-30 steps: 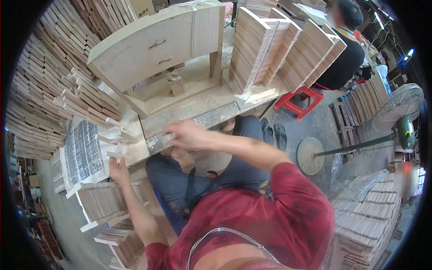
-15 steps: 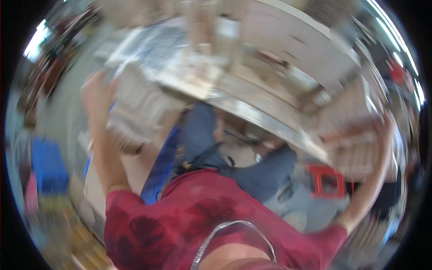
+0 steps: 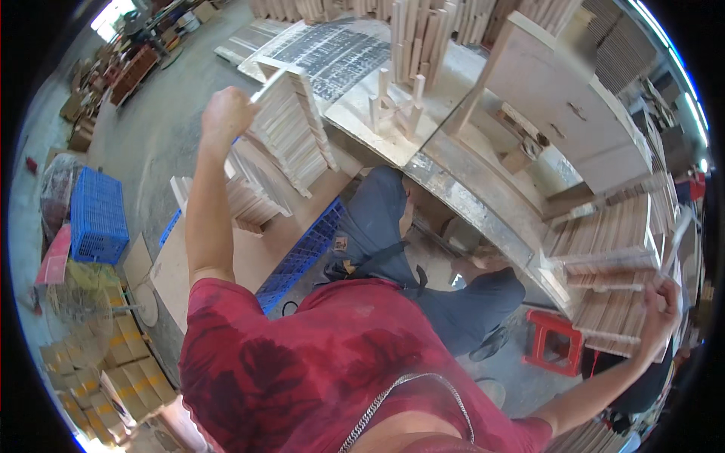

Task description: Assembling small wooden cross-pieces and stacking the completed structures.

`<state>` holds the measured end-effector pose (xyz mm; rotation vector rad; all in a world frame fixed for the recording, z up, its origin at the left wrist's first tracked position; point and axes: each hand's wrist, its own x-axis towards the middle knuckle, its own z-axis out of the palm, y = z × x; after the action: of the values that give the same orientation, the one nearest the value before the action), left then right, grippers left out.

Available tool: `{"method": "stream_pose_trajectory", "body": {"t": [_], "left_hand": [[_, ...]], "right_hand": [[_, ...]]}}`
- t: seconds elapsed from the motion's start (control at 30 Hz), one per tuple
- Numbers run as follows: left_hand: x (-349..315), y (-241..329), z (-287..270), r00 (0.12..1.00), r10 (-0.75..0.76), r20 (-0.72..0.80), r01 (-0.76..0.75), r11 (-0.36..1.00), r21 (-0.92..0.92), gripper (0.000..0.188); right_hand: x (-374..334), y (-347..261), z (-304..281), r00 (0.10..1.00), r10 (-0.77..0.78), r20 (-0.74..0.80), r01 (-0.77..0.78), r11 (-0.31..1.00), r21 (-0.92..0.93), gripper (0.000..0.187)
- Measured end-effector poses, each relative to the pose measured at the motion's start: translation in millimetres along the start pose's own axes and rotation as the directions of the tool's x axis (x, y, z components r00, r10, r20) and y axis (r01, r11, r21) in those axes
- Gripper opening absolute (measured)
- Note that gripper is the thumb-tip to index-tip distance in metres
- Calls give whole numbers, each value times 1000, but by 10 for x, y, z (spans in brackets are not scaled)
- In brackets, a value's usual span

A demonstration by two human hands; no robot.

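My left hand [image 3: 229, 115] is raised, its fingers curled closed, beside the upper end of a leaning stack of pale wooden slats [image 3: 298, 124]. Whatever it may hold is hidden. A second, lower stack of slats [image 3: 253, 189] sits by my left forearm on a brown board [image 3: 189, 253]. On the far right, my right hand [image 3: 661, 303] has bent fingers closed around the end of a thin wooden slat [image 3: 619, 288], against piled slats [image 3: 608, 245]. A small wooden frame piece with upright posts [image 3: 396, 113] stands on the work table [image 3: 355, 121] ahead.
A tall pale machine panel [image 3: 563, 98] rises behind the table, with bundled wooden strips [image 3: 419, 41] at the back. A red plastic stool [image 3: 553, 343] is near my right knee. On the left are a blue crate [image 3: 100, 215], a fan [image 3: 83, 309] and cardboard boxes [image 3: 128, 377].
The view has turned and sharpened. My left hand has come rightward to the leaning slats; my right hand has come down along the piled slats at the right.
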<state>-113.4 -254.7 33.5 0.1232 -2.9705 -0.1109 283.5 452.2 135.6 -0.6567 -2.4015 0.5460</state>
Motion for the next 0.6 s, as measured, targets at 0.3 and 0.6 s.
{"method": "stream_pose_trajectory", "body": {"t": [0.3, 0.6], "left_hand": [[-1168, 1021, -323, 901, 360, -242, -355, 291, -889, 17], [-1679, 2510, 680, 427, 900, 86, -272, 219, -937, 20]], "right_hand": [[-1141, -1073, 2658, 745, 6, 667, -498, 669, 551, 24], [-1386, -1103, 3086, 735, -35, 677, -615, 385, 688, 24]]}}
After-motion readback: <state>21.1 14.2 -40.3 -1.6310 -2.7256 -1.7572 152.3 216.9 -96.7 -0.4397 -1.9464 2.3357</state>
